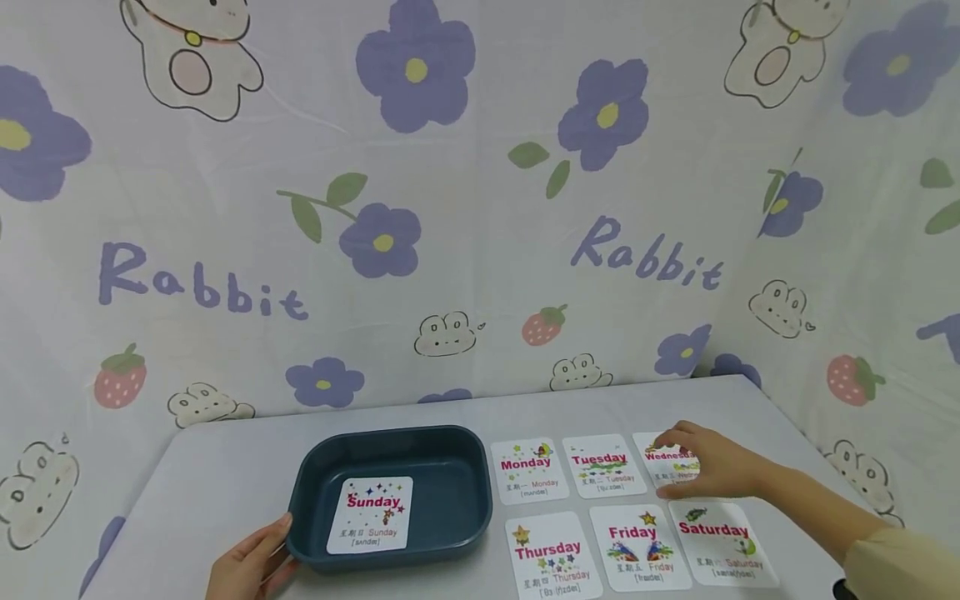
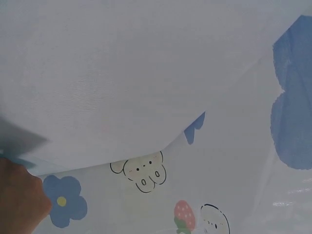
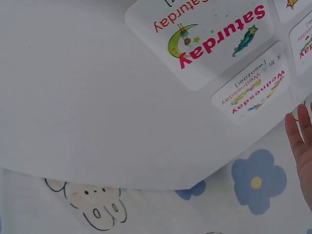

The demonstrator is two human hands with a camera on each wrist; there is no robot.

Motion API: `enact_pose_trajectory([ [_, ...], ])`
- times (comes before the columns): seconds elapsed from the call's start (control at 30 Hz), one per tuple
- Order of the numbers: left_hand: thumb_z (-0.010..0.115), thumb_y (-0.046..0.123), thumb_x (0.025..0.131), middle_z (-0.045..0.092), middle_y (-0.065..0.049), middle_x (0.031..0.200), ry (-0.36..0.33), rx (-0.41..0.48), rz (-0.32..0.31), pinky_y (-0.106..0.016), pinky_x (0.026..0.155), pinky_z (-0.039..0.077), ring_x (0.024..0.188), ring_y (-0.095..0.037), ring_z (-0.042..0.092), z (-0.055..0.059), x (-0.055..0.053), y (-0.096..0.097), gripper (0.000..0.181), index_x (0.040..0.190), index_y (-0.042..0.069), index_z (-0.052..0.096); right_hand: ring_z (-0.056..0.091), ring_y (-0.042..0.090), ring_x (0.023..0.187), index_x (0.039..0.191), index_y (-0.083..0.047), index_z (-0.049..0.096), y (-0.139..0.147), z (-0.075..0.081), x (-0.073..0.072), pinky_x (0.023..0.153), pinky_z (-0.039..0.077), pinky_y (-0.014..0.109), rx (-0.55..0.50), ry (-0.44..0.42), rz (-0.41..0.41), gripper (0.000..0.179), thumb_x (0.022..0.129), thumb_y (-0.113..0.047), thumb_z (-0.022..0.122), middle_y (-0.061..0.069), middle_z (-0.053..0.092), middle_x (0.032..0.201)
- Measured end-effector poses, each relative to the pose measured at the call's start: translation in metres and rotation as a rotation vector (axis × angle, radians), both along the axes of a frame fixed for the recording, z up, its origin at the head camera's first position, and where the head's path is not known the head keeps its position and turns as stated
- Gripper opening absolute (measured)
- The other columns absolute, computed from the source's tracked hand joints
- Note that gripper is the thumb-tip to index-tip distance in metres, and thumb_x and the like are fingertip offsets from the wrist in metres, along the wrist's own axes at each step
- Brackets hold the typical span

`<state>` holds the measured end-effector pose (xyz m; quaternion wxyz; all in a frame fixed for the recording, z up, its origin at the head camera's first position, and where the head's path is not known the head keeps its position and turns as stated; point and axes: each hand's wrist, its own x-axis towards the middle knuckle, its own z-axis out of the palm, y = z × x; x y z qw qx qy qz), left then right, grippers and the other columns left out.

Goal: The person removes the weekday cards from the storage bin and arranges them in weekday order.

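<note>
A dark blue rectangular tray (image 1: 450,492) stands on the table, with a white Sunday card (image 1: 371,517) lying inside it. At its front left corner, my left hand (image 1: 251,562) grips the tray's side, thumb up by the rim. Over the Wednesday card (image 1: 671,468) my right hand (image 1: 716,462) is spread, thumb and fingers parted around its right part and partly covering it. In the right wrist view, the fingers (image 3: 295,134) look extended, and nothing is between them. Only the back of my left hand (image 2: 22,197) shows in the left wrist view.
Right of the tray, the Monday (image 1: 530,472) and Tuesday (image 1: 603,467) cards share the back row with Wednesday. Thursday (image 1: 553,557), Friday (image 1: 640,547) and Saturday (image 1: 723,543) form the front row. A patterned curtain (image 1: 480,208) hangs behind the white table (image 1: 217,467).
</note>
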<state>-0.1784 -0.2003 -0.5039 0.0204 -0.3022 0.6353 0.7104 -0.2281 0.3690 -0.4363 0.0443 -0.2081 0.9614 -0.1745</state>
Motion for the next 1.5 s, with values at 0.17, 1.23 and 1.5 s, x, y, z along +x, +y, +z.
enact_pose_trajectory([
  [0.17,0.084,0.042,0.058,0.069,0.002,0.091,0.024,0.024,-0.026,-0.035,0.074,0.056,0.074,-0.007,0.063,0.001,0.001,-0.002,0.040,0.087,0.016,0.073,0.055,0.024,0.092,0.109,-0.010,0.059,-0.017,-0.003,-0.007,0.071,0.050,0.033,-0.015,0.025,-0.004,0.058,0.070,-0.052,0.073,0.004,0.057,0.104],
  [1.23,0.076,0.053,0.064,0.043,-0.021,0.133,0.018,-0.028,-0.064,-0.039,0.079,0.054,0.112,-0.034,0.054,-0.002,-0.001,0.001,0.094,0.131,-0.006,0.046,0.051,0.013,0.091,0.116,-0.019,0.059,-0.213,0.024,-0.036,0.072,0.048,0.029,-0.132,0.077,0.119,0.057,0.072,-0.052,0.071,-0.002,0.056,0.107],
  [1.5,0.073,0.058,0.066,0.040,-0.022,0.136,0.017,-0.034,-0.101,-0.038,0.082,0.052,0.117,-0.035,0.050,-0.003,0.000,0.000,0.096,0.133,-0.005,0.045,0.054,0.018,0.095,0.117,-0.016,0.059,-0.233,0.020,-0.039,0.072,0.050,0.028,-0.131,0.075,0.129,0.059,0.073,-0.054,0.069,0.002,0.057,0.112],
])
